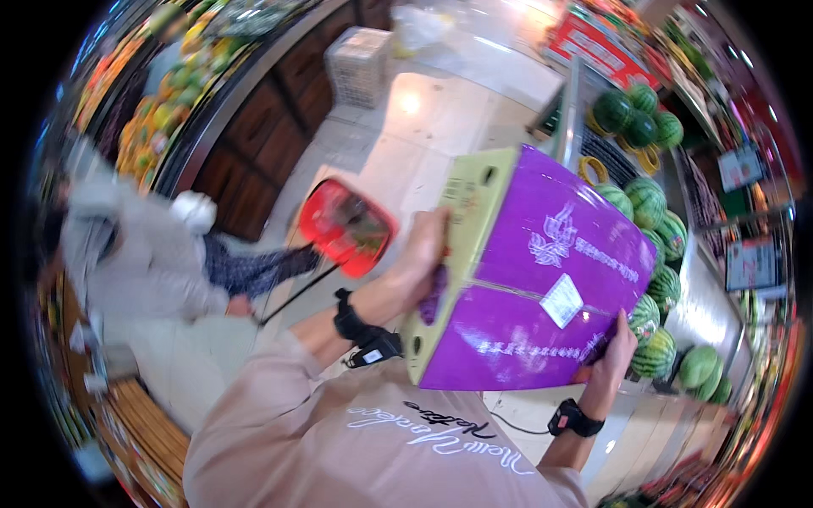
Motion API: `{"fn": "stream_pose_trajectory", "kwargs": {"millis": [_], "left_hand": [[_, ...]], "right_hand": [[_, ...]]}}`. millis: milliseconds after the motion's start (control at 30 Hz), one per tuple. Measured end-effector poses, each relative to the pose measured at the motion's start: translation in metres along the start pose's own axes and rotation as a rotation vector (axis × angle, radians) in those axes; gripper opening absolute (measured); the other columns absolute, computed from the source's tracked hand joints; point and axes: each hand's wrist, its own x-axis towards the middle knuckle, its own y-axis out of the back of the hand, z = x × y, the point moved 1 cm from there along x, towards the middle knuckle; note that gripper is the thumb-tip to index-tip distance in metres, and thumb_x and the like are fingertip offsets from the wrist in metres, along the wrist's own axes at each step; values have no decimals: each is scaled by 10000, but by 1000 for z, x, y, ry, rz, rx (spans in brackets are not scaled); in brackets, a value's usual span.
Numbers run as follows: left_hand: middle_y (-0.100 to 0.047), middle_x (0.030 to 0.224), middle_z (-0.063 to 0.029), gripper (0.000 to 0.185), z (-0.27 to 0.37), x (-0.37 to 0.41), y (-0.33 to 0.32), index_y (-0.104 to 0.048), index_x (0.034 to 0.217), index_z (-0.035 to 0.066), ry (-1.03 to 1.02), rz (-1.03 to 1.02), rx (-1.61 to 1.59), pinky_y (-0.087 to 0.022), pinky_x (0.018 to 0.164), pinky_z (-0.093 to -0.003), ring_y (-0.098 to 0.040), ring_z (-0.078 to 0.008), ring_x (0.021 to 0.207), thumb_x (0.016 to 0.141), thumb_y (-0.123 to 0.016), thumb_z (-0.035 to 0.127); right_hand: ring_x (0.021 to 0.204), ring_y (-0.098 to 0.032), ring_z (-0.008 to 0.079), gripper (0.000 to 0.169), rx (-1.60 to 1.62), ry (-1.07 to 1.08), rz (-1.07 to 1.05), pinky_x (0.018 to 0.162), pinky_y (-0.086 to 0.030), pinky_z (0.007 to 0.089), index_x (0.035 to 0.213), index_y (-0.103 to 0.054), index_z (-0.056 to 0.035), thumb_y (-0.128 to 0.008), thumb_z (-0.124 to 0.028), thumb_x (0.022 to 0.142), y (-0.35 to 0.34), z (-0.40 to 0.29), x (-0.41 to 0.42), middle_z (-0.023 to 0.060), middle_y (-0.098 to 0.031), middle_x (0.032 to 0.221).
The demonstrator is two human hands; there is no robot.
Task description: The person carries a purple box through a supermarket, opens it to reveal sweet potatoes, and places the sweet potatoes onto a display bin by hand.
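Observation:
A purple and light-green cardboard carton (559, 254) is held up in front of my chest, tilted. It bears printed writing, a white plant drawing and a white sticker (562, 300). My left hand (424, 251) grips its green end panel, with the fingertips partly hidden. At the lower right edge, my right hand (615, 350) supports the purple side, and its fingers are partly out of sight beneath. Both wrists wear black straps with small devices.
Striped watermelons (654, 352) line a metal display counter (711, 298) on the right. At left, a person (146, 247) holds the handle of a red shopping basket (346, 225). A fruit stand (209, 159) and a white crate (359, 66) stand beyond.

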Motion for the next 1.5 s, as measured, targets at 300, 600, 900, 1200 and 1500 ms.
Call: {"fn": "stream_pose_trajectory", "kwargs": {"millis": [300,600,900,1200,1500], "left_hand": [[-662,1051,-104,524,166,130,-48,-584,1214,30,-104,187,126,-532,886,-349,-645,-192,975,1022,-382,474],[-695,1081,-85,449,325,380,-12,-599,1240,17,-268,135,46,-564,831,-306,-679,-170,967,1073,-338,342],[-648,1171,-74,434,524,649,-106,-548,1295,26,-409,-145,224,-536,880,-307,-627,-160,1037,1094,-346,353],[-706,944,-73,326,668,912,-270,-665,1044,30,-373,76,306,-572,691,-302,-680,-170,777,1037,-419,243],[-701,976,-71,344,781,1177,-413,-648,1115,29,-501,-118,430,-569,715,-299,-679,-172,824,1036,-390,243]], "right_hand": [[785,-615,98,331,60,-35,-55,702,-476,261,1035,-691,110,-599,-208,1018,-178,-42,154,77,-711,938],[745,-637,147,459,-24,-145,-100,688,-493,309,975,-706,128,-665,-328,950,-408,-57,366,126,-722,860],[785,-669,161,431,32,-120,-6,722,-511,313,1043,-693,128,-646,-295,968,-592,-94,644,134,-728,910],[733,-702,290,569,-131,-103,34,707,-519,397,956,-719,117,-656,-446,903,-724,-199,936,204,-727,800],[705,-680,183,476,115,-153,50,658,-515,358,975,-715,115,-654,-357,958,-802,-259,1200,136,-730,806]]}}
